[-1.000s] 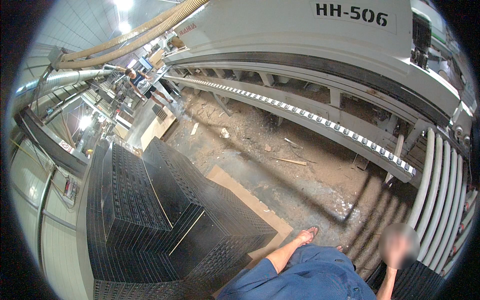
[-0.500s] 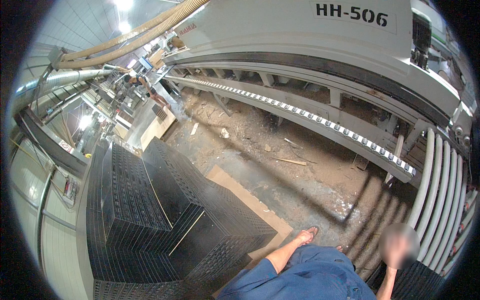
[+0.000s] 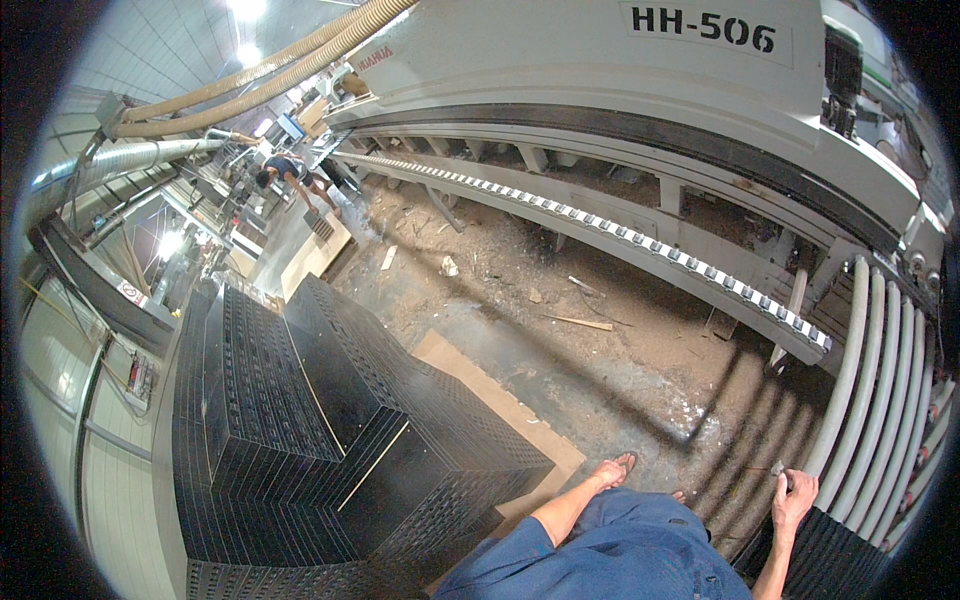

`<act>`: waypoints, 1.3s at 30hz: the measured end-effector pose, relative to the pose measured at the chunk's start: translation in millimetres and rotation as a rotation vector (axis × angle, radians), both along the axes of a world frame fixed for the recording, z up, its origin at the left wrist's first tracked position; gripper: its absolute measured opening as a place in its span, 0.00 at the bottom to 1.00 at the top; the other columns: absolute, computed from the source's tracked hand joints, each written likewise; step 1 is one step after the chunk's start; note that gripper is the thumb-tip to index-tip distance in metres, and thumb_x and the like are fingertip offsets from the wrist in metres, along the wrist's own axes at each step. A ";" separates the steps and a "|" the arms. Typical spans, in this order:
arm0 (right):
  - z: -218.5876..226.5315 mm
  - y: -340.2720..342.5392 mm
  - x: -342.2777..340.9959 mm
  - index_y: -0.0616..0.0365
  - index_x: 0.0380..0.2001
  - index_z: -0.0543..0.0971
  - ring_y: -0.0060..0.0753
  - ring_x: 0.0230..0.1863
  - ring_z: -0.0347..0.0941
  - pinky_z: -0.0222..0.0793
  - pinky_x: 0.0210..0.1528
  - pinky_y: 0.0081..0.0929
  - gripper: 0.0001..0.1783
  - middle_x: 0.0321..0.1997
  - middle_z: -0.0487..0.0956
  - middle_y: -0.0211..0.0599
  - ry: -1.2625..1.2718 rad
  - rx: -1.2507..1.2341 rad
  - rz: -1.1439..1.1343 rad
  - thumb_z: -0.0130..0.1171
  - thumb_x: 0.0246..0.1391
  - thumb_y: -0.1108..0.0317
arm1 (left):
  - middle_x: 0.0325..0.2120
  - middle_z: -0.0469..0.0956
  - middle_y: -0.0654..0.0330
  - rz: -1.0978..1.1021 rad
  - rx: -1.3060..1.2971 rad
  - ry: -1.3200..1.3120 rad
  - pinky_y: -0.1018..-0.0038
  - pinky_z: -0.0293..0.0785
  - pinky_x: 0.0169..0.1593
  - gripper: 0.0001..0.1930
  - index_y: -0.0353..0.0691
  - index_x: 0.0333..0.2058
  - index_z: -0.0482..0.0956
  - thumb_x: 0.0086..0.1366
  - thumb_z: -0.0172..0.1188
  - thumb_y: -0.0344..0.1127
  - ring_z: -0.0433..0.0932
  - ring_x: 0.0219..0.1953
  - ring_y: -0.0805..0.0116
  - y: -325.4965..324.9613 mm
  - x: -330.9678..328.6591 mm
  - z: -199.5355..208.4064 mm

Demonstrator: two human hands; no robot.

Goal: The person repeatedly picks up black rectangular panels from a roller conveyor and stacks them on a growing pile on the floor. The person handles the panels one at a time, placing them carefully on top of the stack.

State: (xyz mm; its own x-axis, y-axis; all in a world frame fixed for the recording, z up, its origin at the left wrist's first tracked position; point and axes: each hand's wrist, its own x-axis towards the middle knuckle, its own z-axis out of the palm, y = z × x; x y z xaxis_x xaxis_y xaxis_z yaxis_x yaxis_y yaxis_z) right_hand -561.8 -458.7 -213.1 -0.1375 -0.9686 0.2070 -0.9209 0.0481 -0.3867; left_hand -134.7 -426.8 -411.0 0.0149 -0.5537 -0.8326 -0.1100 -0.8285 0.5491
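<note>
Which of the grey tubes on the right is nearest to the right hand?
The leftmost grey tube: it forms the row's edge beside the right hand, while the other tubes lie farther right.

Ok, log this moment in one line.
left hand: low, grip unclear | right hand: pinching small grey item | black panels: stacked, left side

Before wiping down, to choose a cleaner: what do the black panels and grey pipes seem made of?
Black panels: perhaps wood-based board, satin-faced; one tan line shows among dark edges. Grey pipes: painted metal or plastic, smooth with soft highlights; can't tell which.
</note>
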 end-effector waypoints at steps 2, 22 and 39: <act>-1.8 -0.4 -0.3 0.57 0.32 0.81 0.42 0.46 0.75 0.54 0.67 0.48 0.09 0.36 0.80 0.38 -0.002 -0.001 -0.001 0.61 0.52 0.64 | 0.18 0.75 0.72 -0.027 0.030 0.027 0.78 0.52 0.15 0.18 0.49 0.46 0.82 0.54 0.57 0.34 0.64 0.13 0.82 0.3 4.3 -19.4; -10.1 1.0 -4.7 0.57 0.33 0.81 0.41 0.46 0.75 0.53 0.68 0.47 0.09 0.37 0.80 0.38 0.009 -0.029 -0.017 0.61 0.52 0.63 | 0.15 0.73 0.72 -0.041 -0.048 -0.016 0.78 0.51 0.14 0.06 0.50 0.23 0.80 0.56 0.57 0.35 0.64 0.13 0.82 -2.8 -1.0 5.1; -14.3 8.4 -5.5 0.57 0.33 0.81 0.41 0.46 0.75 0.53 0.68 0.48 0.10 0.36 0.80 0.38 -0.134 -0.059 -0.039 0.60 0.53 0.62 | 0.26 0.80 0.75 0.012 0.001 -0.011 0.78 0.53 0.15 0.06 0.49 0.27 0.83 0.53 0.57 0.33 0.66 0.15 0.82 -7.9 -4.6 14.6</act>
State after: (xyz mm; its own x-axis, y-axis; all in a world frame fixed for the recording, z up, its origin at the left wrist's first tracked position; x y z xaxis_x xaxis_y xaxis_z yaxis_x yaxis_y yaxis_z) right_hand -567.2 -450.3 -227.3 -0.2047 -0.9488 0.2408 -0.8589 0.0561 -0.5090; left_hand -139.3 -434.8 -396.3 0.0302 -0.5530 -0.8326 -0.1060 -0.8301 0.5475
